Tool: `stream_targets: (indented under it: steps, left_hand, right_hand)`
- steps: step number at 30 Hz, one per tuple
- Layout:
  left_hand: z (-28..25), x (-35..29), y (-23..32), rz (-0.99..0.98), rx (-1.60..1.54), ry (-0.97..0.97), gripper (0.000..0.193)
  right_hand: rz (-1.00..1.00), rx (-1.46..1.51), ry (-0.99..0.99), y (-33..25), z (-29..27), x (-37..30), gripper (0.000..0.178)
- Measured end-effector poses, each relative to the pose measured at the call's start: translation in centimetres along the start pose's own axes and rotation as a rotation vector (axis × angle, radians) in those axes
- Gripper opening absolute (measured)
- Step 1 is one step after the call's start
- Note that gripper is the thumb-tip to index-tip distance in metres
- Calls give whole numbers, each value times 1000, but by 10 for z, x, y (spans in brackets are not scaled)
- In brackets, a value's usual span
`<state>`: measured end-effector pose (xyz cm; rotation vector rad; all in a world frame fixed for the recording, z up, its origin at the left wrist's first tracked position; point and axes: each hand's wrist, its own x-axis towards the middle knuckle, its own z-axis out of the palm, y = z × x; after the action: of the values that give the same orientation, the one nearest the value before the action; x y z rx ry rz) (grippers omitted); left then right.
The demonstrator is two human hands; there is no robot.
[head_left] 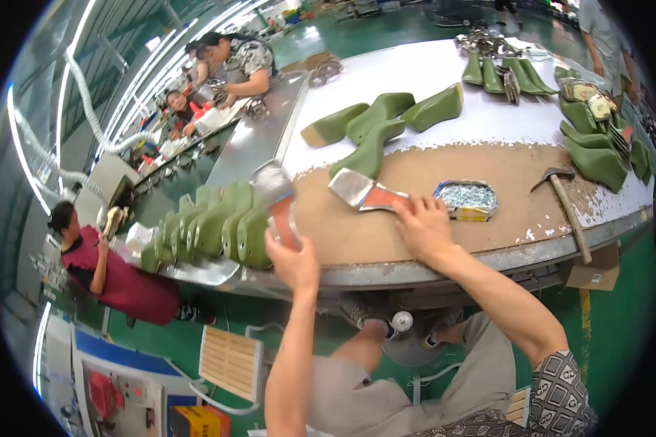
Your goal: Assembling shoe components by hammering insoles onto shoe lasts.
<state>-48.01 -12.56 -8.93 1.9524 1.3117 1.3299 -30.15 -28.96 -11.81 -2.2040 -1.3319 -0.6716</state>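
My left hand [296,264] is closed around the narrow reddish end of a shoe insole [272,183], whose wide silver end points away from me. It is raised beside a row of green shoe lasts [219,222] at the table's left edge. My right hand [428,231] pinches the orange-red end of a second insole [353,189], low over the brown board [372,244]. Just right of that hand sits an oval tin [465,199] full of small metal tacks. More green lasts [380,120] lie behind the second insole, piled across one another.
A hammer [567,207] with a wooden handle lies at the right, its handle reaching the table edge [488,264]. Further lasts [598,156] and metal parts are heaped at the far right. Several people work along the bench at left. A slatted chair [229,362] stands at lower left.
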Motion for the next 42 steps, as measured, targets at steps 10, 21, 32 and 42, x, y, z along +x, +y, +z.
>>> stream_targets:
  steps: [10,21,32,42]
  left_hand:
    - [31,-59,101,586,-307,-523,55]
    - [178,77,114,774,258,-441,62]
    - [284,172,132,329,694,-964,124]
    - [220,129,140,545,547,-293,116]
  right_hand:
    - [451,1614,12,-17,-48,29,32]
    - [917,1076,335,110,-119,-72,40]
    - [892,989,186,110,-109,-63,43]
    - [748,908,253,117,-105,-68,50]
